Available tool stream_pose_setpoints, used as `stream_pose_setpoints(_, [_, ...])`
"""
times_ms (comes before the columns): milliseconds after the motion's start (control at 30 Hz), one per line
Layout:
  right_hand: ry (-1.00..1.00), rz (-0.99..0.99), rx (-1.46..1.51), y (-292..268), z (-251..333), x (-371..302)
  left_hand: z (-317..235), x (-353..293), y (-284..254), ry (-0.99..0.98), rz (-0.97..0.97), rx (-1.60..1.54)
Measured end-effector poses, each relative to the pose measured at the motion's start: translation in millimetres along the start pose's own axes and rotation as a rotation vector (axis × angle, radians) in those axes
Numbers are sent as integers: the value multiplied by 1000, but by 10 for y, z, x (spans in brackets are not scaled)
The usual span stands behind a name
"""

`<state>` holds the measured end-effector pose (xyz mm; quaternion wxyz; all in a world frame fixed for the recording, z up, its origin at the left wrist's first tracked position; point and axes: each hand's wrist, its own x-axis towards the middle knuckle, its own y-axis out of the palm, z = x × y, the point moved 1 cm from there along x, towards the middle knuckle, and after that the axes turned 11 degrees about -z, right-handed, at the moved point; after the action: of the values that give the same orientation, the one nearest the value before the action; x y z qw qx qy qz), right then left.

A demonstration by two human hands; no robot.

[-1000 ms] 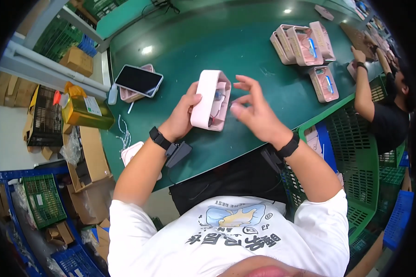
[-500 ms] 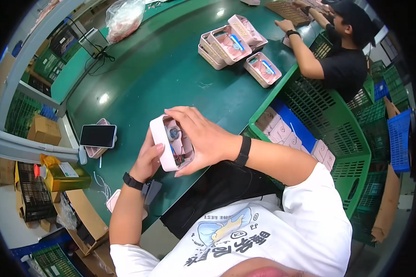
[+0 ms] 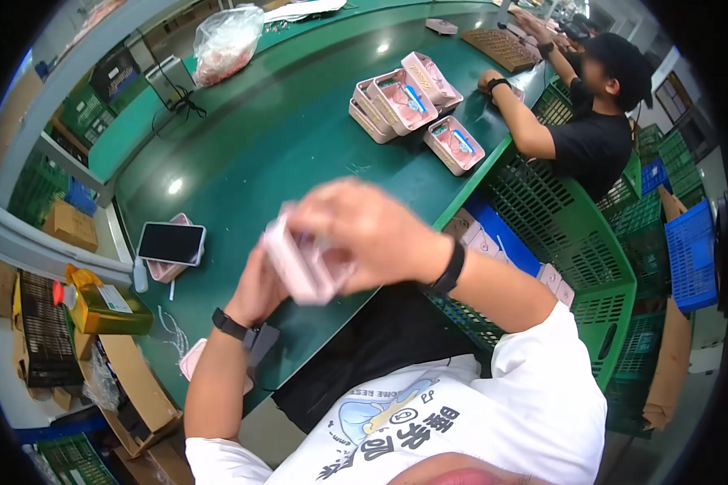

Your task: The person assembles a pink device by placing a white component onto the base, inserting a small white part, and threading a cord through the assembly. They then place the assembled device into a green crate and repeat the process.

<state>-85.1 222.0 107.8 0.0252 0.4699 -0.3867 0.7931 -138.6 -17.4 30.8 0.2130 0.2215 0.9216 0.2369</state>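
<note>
A pink plastic case (image 3: 293, 263) is held up over the near part of the green table, tilted and blurred by motion. My left hand (image 3: 257, 284) grips it from the left, below its wall. My right hand (image 3: 372, 230) is smeared, its fingers curled over the case's top end and its thumb near the lower right. The inside of the case is mostly hidden by that hand and the blur. Close to my left wrist lie a dark grey object (image 3: 261, 343) and a pink piece (image 3: 192, 360).
Stacked pink cases (image 3: 392, 101) with blue parts stand at the far middle, another open case (image 3: 455, 145) beside them. A phone (image 3: 171, 243) rests on a pink case at left. Right of me is a green crate (image 3: 574, 234) holding pink pieces; beyond, a co-worker (image 3: 590, 121) sits.
The case has turned in my hands, so its opening shows less. My right hand has risen slightly and shifted right while moving fast. The co-worker's near hand has moved a little.
</note>
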Motion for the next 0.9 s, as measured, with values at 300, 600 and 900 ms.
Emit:
stream_pose_setpoints(300, [798,-104,-893,-1661,-1243,-751,-18,215,-262,-104,100,615])
stream_pose_setpoints(600, [962,-27,-897,-1516,-1730,-791,-21,197,-32,-82,48,859])
stream_pose_setpoints(900, [513,-199,-765,-1342,-995,-365,-898,-1054,243,649,22,1531])
